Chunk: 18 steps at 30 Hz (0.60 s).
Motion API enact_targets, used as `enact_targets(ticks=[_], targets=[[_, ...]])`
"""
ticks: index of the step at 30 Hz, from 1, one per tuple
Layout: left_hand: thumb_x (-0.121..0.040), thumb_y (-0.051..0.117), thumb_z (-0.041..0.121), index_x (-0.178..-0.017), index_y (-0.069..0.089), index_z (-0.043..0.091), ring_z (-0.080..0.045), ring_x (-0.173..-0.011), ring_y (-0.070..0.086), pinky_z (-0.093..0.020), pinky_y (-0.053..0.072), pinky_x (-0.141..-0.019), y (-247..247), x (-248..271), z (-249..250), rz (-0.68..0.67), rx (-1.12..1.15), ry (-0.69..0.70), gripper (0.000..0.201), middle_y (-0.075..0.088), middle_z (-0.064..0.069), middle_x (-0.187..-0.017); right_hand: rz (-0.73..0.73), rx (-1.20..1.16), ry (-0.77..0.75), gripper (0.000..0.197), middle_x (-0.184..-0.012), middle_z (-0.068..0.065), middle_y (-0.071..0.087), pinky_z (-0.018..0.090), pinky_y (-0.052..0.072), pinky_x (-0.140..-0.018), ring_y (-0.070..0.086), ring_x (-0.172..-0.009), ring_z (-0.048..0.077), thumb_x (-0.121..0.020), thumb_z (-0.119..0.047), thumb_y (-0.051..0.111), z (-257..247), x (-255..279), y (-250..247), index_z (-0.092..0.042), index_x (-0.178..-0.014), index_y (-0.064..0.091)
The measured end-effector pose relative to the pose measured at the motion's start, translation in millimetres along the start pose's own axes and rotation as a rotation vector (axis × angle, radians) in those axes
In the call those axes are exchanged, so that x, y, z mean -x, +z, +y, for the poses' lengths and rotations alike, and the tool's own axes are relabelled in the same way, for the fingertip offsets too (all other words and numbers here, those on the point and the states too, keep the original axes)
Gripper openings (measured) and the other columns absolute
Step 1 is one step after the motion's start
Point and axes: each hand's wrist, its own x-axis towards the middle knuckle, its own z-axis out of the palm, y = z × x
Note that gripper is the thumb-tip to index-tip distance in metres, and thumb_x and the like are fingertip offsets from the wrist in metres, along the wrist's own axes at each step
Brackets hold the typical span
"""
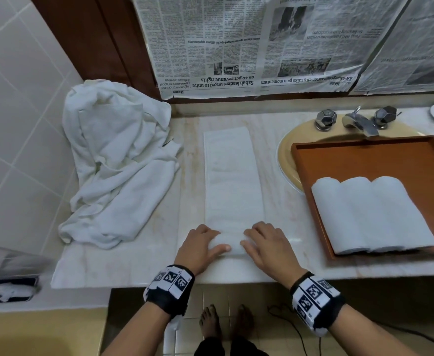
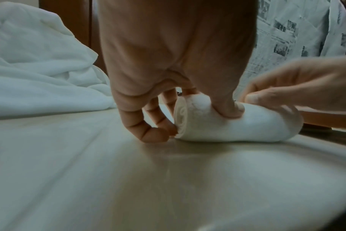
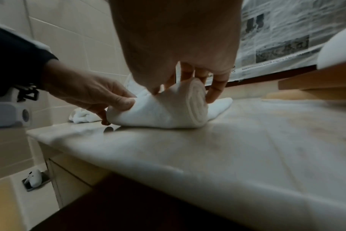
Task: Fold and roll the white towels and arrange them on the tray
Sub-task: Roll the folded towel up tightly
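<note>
The marble tabletop (image 1: 139, 263) carries a crumpled towel heap (image 1: 115, 160) at far left, a folded towel strip (image 1: 232, 176) at centre, and a tray (image 1: 313, 191) at right, overlapping the sink (image 1: 288, 155).

Black wristbands (image 1: 169, 291) bearing white square-coded tags wrap both wrists; feet bare.

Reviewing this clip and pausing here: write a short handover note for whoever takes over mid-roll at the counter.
Left hand: fingers curled over the left end of the towel roll, thumb pressing its near side.
Right hand: gripping the roll's right end.
The folded towel lies as a long strip on the counter; only its near end is rolled.
Done: three rolled towels lie side by side on the tray, which sits over the sink.
Left: finish this roll, place it on the tray, then fold and roll the heap of loose towels at the counter's left.
</note>
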Motion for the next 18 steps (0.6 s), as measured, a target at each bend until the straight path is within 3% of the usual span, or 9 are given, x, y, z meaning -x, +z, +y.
enact_targets(ticks=[3,5,7,9,11,13,16,18], targets=[[-0.07,0.047,0.084,-0.125,0.065,0.033,-0.017,-0.116,0.05,-0.034,0.043,-0.098,-2,-5,0,-0.004,0.053,-0.041,0.078,0.052,0.01,-0.112,-0.1,-0.023,-0.026,0.053,-0.108,-0.001,0.059,0.033,0.049,-0.076,0.056,-0.093,0.018,-0.089,-0.059,0.051,8,6,0,-0.019,-0.12,0.064],[-0.079,0.055,0.076,-0.133,0.058,0.033,-0.019,-0.121,0.045,-0.035,0.041,-0.099,1,-3,3,0.037,0.043,-0.041,0.069,0.05,0.008,-0.125,-0.186,-0.141,0.052,0.057,-0.112,-0.003,0.058,0.033,0.048,-0.084,0.054,-0.1,0.015,-0.09,-0.063,0.05,13,1,-3,-0.02,-0.124,0.064],[-0.086,0.054,0.071,-0.139,0.049,0.037,-0.019,-0.124,0.036,-0.039,0.043,-0.098,4,2,4,0.129,-0.068,0.054,0.063,0.043,0.01,-0.137,-0.285,-0.281,0.147,0.055,-0.115,-0.004,0.057,0.031,0.044,-0.093,0.051,-0.107,0.014,-0.09,-0.06,0.056,16,-9,-6,-0.02,-0.127,0.065],[-0.084,0.047,0.076,-0.137,0.048,0.043,-0.019,-0.124,0.034,-0.04,0.044,-0.093,8,6,2,0.184,-0.157,0.173,0.062,0.041,0.012,-0.139,-0.34,-0.359,0.207,0.053,-0.114,-0.003,0.055,0.023,0.039,-0.092,0.049,-0.108,0.014,-0.09,-0.056,0.061,17,-19,-9,-0.019,-0.128,0.065],[-0.081,0.038,0.081,-0.135,0.051,0.046,-0.019,-0.122,0.036,-0.042,0.044,-0.093,10,5,-1,0.162,-0.161,0.175,0.066,0.045,0.015,-0.135,-0.389,-0.448,0.327,0.05,-0.113,-0.002,0.05,0.018,0.033,-0.088,0.045,-0.109,0.013,-0.089,-0.055,0.063,18,-26,-14,-0.02,-0.124,0.067],[-0.076,0.031,0.088,-0.133,0.054,0.045,-0.017,-0.118,0.037,-0.042,0.042,-0.096,9,2,-1,0.124,-0.115,0.128,0.074,0.048,0.015,-0.129,-0.447,-0.429,0.365,0.041,-0.112,0.002,0.049,0.024,0.033,-0.088,0.045,-0.108,0.016,-0.094,-0.052,0.058,16,-29,-17,-0.021,-0.118,0.069],[-0.071,0.036,0.087,-0.131,0.058,0.04,-0.017,-0.116,0.038,-0.035,0.038,-0.101,5,-5,3,0.053,-0.018,0.085,0.079,0.049,0.014,-0.12,-0.336,-0.073,0.198,0.036,-0.112,0.002,0.054,0.037,0.04,-0.086,0.053,-0.104,0.024,-0.102,-0.045,0.044,5,-23,-18,-0.022,-0.119,0.066],[-0.07,0.037,0.085,-0.129,0.06,0.037,-0.018,-0.116,0.037,-0.034,0.037,-0.101,1,-9,4,0.009,0.005,0.055,0.08,0.049,0.013,-0.119,-0.206,0.018,0.09,0.033,-0.114,0.002,0.056,0.039,0.045,-0.08,0.057,-0.1,0.024,-0.097,-0.04,0.05,-4,-13,-15,-0.022,-0.121,0.063]])
